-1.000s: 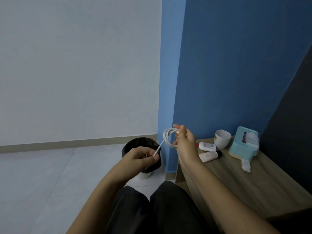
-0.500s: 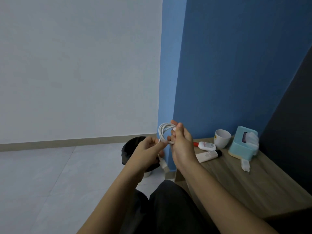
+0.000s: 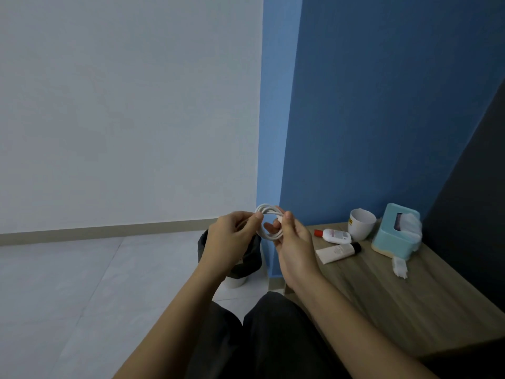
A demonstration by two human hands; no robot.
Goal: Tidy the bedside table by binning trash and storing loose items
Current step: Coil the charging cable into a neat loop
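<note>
A white cable (image 3: 269, 210) is coiled into a small loop in front of me, above the floor left of the wooden bedside table (image 3: 396, 302). My right hand (image 3: 293, 242) holds the coil, with thumb and fingers curled round its right side. My left hand (image 3: 228, 239) pinches the coil's left side. On the table lie a small white bottle with a red cap (image 3: 333, 236), a white tube with a black cap (image 3: 337, 251) and a crumpled white tissue (image 3: 399, 266).
A white cup (image 3: 361, 224) and a teal tissue box (image 3: 396, 233) stand at the table's back by the blue wall. A bin with a black liner (image 3: 252, 259) stands on the pale tiled floor, partly hidden behind my left hand. My dark-trousered knees are below.
My left hand rose from near the bin up to the coil, bringing the cable's loose end in. The hanging end is gone and both hands now hold the coil.
</note>
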